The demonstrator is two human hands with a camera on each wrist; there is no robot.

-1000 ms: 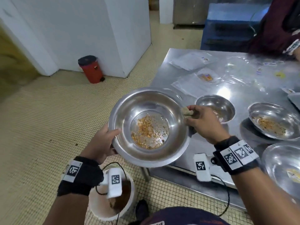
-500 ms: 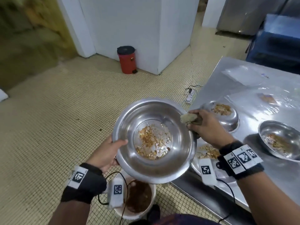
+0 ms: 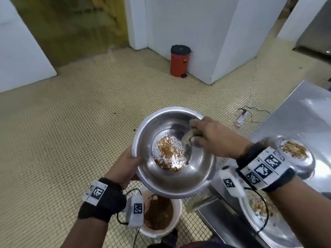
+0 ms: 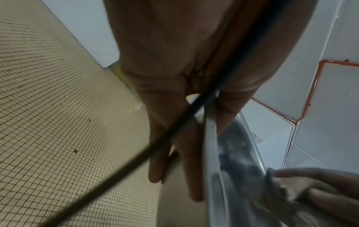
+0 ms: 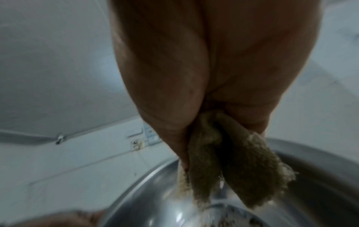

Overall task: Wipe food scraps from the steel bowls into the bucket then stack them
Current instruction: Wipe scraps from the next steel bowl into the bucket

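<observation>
Left hand [image 3: 125, 167] grips rim of steel bowl [image 3: 172, 153], thumb inside, fingers [image 4: 174, 153] flat under outer wall. Bowl tilted, held in air above white bucket [image 3: 172, 228] on tiled floor [image 3: 71, 140]; bucket holds brown scraps. Orange-brown food scraps [image 3: 170, 153] lie on bowl's flat bottom. Right hand [image 3: 213, 138] reaches inside bowl, closed around beige cloth [image 3: 188, 138] (frayed edge shows in right wrist view [image 5: 233, 169]); cloth touches far-right inner wall, just beside scraps. 2 more dirty bowls [image 3: 293, 154] sit on steel table [image 3: 295, 113] at right. Red pedal bin [image 3: 180, 60] stands by white wall.
</observation>
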